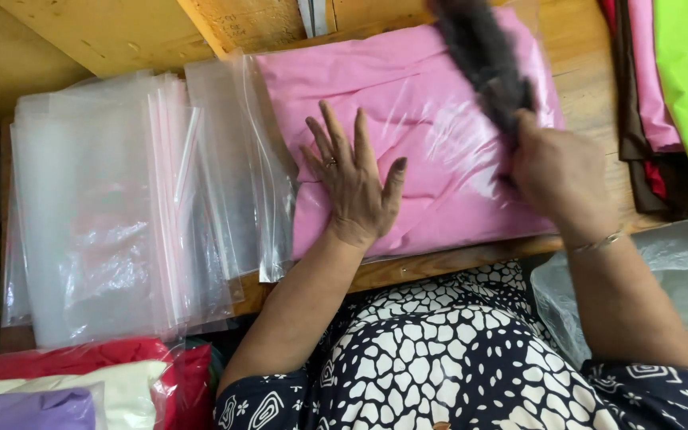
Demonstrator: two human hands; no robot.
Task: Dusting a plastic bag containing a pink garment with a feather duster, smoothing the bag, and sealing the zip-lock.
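Left hand (353, 185) lies flat, fingers spread, palm down on the pink folded cloth in a clear bag (420, 135), gripping nothing, just pressing. Right hand (557, 173) is clenched around the handle end of a dark fuzzy brush (483, 57), whose bristle end runs up and away toward the far edge of the wooden table (591, 95). The brush's long axis goes diagonally from the right hand, up-left, across the bag's far right corner. The bagged cloth sits at the middle of the table, its near edge along the table's near edge, its open flap on the left side. It lies directly under the left hand and just left of the right hand, so both touch it; the left is more central. A stack of empty clear bags (105, 207) covers the table's left end, overlapping the flap. Folded cloths in bags, red, cream and purple (65, 386), sit below the near-left corner. A pile of folded cloth, lime green, pink and brown (678, 87), is at the right end. A crumpled clear bag (662, 271) rests near the right forearm.
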